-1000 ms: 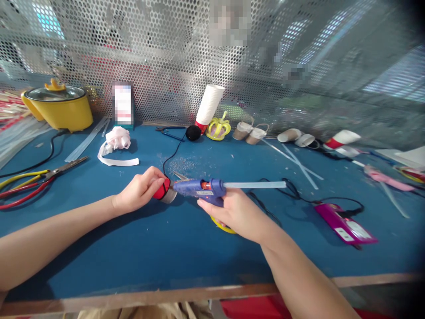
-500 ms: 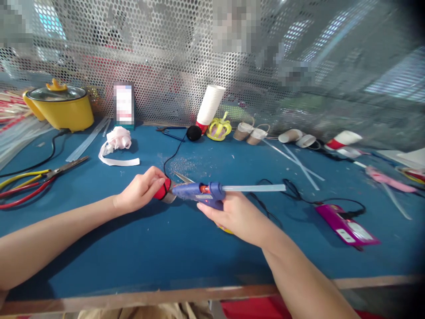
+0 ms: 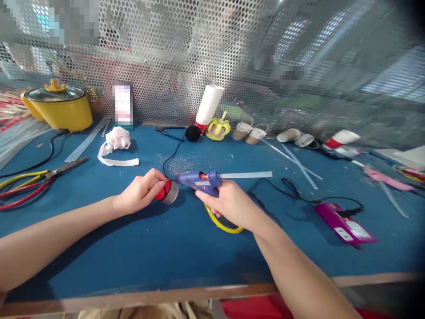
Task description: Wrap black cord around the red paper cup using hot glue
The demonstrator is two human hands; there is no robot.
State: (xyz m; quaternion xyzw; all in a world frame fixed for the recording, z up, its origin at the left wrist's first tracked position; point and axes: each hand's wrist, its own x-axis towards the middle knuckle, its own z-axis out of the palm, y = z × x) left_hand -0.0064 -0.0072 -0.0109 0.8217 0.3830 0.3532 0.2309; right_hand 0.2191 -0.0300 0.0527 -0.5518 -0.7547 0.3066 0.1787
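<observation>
My left hand (image 3: 141,191) is closed on a small red cup (image 3: 163,191) lying on its side, its pale grey end facing right. A black cord (image 3: 170,158) runs from the cup back to a round black bundle (image 3: 193,133). My right hand (image 3: 232,201) is wrapped round a blue glue gun (image 3: 199,179), a clear glue stick (image 3: 247,175) jutting from its rear. The gun's nozzle is close to the cup's upper edge; whether they touch, I cannot tell. Below my right fingers shows a yellow handle loop (image 3: 229,229), the rest of it hidden.
Red-and-yellow-handled shears (image 3: 49,177) lie at left, near white ribbon (image 3: 117,139) and a yellow pot (image 3: 64,110). Stacked paper cups (image 3: 210,106), a yellow crown-like piece (image 3: 218,128) and small baskets (image 3: 255,135) stand along the mesh. A purple power strip (image 3: 345,226) sits right.
The glue gun has shifted slightly up and left, its nozzle now by the cup's upper edge. The cup's pale end and the yellow loop show more; the pointed metal blade is no longer visible.
</observation>
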